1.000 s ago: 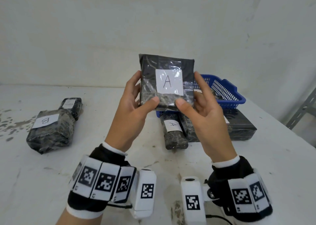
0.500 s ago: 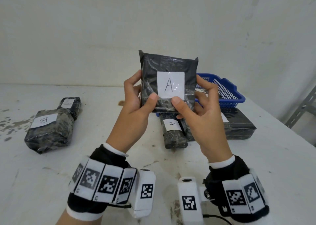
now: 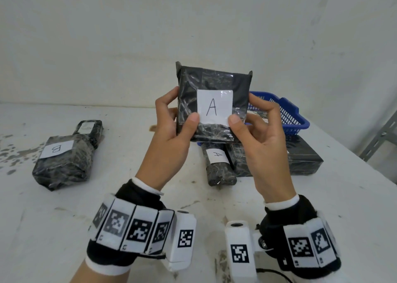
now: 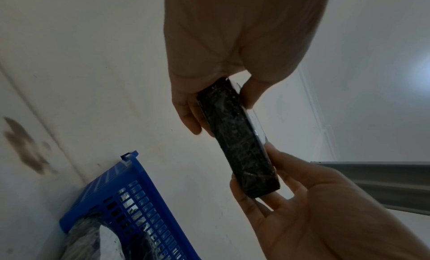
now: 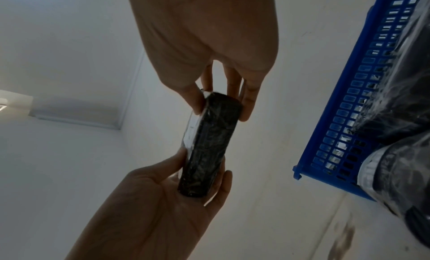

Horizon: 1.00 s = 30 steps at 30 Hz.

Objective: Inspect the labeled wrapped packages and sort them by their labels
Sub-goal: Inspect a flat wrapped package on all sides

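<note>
I hold a black plastic-wrapped package [image 3: 214, 80] upright above the table, its white label reading "A" facing me. My left hand [image 3: 179, 111] grips its left edge, thumb on the front by the label's lower left corner. My right hand [image 3: 250, 115] grips the right edge, thumb at the label's lower right corner. The left wrist view shows the package [image 4: 242, 144] edge-on, and so does the right wrist view [image 5: 209, 144]. A package labelled "A" [image 3: 218, 164] lies on the table below, and a package labelled "B" [image 3: 62, 164] lies at the left.
A blue plastic basket [image 3: 287, 115] with wrapped packages inside stands at the back right. A large black package [image 3: 300, 160] lies in front of it. A smaller package [image 3: 89, 130] lies behind the "B" one, its label unreadable. The white table [image 3: 64, 229] is stained; a wall rises behind.
The package has turned more squarely toward me. My right fingers have curled round its right edge, and both thumbs now sit at the label's lower corners.
</note>
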Each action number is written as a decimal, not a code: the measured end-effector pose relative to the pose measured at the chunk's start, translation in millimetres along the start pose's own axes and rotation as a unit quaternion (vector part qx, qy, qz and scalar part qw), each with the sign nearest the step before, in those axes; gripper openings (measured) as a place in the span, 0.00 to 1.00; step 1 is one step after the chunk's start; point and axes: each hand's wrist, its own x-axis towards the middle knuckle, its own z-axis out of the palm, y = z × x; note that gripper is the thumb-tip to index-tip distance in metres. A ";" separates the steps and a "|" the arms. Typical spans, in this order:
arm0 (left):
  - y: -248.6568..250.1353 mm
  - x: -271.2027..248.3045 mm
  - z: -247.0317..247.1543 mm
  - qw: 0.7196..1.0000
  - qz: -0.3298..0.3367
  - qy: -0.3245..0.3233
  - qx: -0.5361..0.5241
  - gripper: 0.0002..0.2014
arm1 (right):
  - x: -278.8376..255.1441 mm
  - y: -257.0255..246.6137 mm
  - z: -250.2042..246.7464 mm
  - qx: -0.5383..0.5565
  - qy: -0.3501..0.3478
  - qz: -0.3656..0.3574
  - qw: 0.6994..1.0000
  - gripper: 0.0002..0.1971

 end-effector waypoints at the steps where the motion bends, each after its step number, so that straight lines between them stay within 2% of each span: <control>1: 1.3 -0.5 0.3 1.000 0.000 0.001 -0.002 0.23 | -0.7 -0.5 0.6 -0.002 0.000 -0.002 1.000 0.20; 5: 3.9 -1.1 1.0 1.000 -0.013 0.025 0.004 0.19 | -2.6 0.9 2.7 -0.025 0.010 -0.018 0.999 0.26; 10: 2.2 -0.2 2.3 0.997 -0.026 0.071 -0.020 0.17 | -3.7 5.7 4.8 -0.046 0.013 -0.015 0.999 0.28; 13: 1.7 -0.7 4.3 0.997 -0.022 0.065 -0.021 0.22 | -3.5 4.1 5.7 -0.049 0.016 -0.010 0.999 0.31; 16: 4.0 -1.9 4.7 0.999 -0.010 0.045 0.002 0.31 | -3.6 1.6 5.2 -0.054 0.003 -0.007 0.998 0.40; 18: 4.3 -2.3 4.3 0.999 -0.014 0.033 0.006 0.33 | -4.7 0.7 5.2 -0.052 -0.008 -0.006 0.999 0.41; 26: 3.2 -0.9 0.2 0.998 -0.012 0.042 0.035 0.28 | -3.9 5.6 2.5 -0.079 -0.002 -0.026 0.997 0.23; 30: 1.8 -0.7 -0.9 0.998 -0.014 0.043 0.040 0.24 | -3.5 3.5 2.2 -0.055 -0.004 -0.022 0.998 0.18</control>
